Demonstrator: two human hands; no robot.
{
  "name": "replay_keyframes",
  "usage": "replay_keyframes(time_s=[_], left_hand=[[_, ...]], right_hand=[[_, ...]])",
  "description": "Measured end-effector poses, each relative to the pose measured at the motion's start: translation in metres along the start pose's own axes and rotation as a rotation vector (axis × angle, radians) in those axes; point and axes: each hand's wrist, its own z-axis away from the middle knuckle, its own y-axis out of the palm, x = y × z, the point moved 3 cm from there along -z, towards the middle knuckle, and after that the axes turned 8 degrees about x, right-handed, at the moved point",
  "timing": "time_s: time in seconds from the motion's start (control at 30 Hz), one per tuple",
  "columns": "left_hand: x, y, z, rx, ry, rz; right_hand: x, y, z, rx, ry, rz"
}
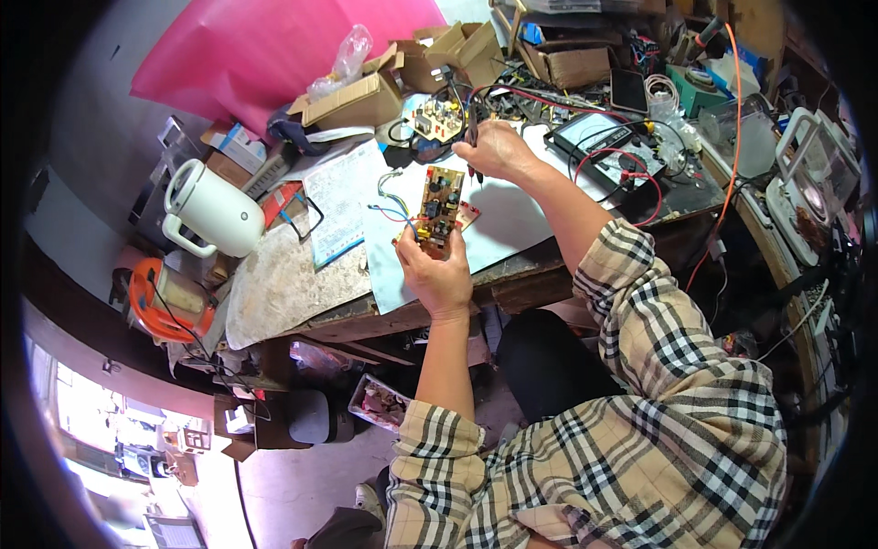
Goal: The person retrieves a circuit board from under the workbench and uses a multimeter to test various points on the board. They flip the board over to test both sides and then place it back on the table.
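Observation:
A circuit board (441, 197) with many components and loose coloured wires is gripped at its near edge by my left hand (439, 277), thumb and fingers closed on it. Just beyond its far right corner, my right hand (498, 151) is closed around test probes (474, 156), one dark and one with red, their tips pointing down close to the board. Whether the tips touch it I cannot tell. Red and black leads run from the multimeter (599, 137), which lies to the right. Part of a second small board (469, 215) shows beneath the held one, on a white sheet (512, 229).
Another round circuit board (434, 119) lies farther back. To the left are a white kettle (212, 209), a sheet of printed paper (343, 206) and an orange-rimmed object (146, 302). Cardboard boxes (357, 101) and a phone (627, 90) crowd the back. An orange cable (737, 119) hangs at right.

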Motion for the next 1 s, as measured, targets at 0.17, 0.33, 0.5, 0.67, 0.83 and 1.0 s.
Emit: replay_keyframes(time_s=[0.17,0.33,0.5,0.67,0.83,1.0], left_hand=[[-0.006,-0.001,0.001,0.002,-0.052,0.037],[-0.004,0.002,0.0,-0.019,-0.025,0.003],[0.013,-0.002,-0.003,0.021,-0.063,-0.01],[0.0,-0.008,-0.002,-0.011,-0.002,-0.021],[0.006,-0.003,0.01,0.117,-0.09,0.072],[0.004,-0.003,0.012,0.151,-0.059,0.08]], right_hand=[[-0.01,0.019,0.003,0.059,0.006,-0.003],[-0.026,0.03,-0.004,0.022,-0.022,-0.157],[-0.026,0.035,-0.011,0.09,-0.022,-0.107],[-0.044,0.039,-0.016,0.076,-0.03,-0.103],[-0.096,0.052,-0.038,-0.181,-0.351,-0.098],[-0.076,0.042,-0.037,0.053,-0.113,-0.412]])
